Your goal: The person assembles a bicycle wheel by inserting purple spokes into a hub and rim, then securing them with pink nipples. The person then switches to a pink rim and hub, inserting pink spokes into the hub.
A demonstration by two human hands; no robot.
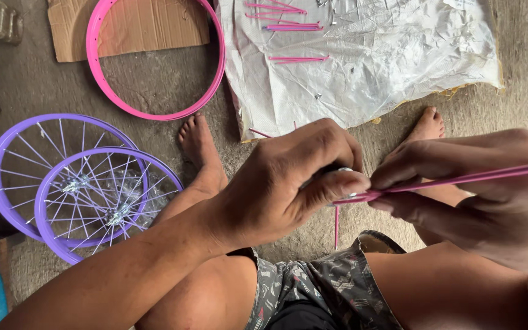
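Left hand (294, 183) is curling shut around a small metal part, probably a wheel hub (344, 174). Only a sliver of silver is showing between thumb and index, so I can't tell its exact shape.

Right hand (484, 189) is pinching a bundle of pink spokes (459, 179), fingers narrow and closed on the shafts near the left end. The bundle's long axis is running almost level, tilting slightly up toward the right edge of frame. The left tips are sitting right at the thumb of the left hand, touching or just beside the metal part; can't resolve which. So the spoke ends are lying immediately right of the held part and pointing into it, and the right hand is the one steering them. One more pink spoke (336, 226) is hanging straight down below the left hand, apparently from the part.

Both hands are working above the person's knees, centre-near in the scene.

Surroundings:
- Two purple laced wheels (87, 189), overlapping, lying on the floor at left.
- Bare pink rim (154, 113) at far left-centre, partly resting on cardboard (68, 36).
- Crinkled white sheet (398, 67) on the far side, carrying loose pink spokes (294, 27) and small metal bits.
- Bare feet on concrete between rim and sheet.
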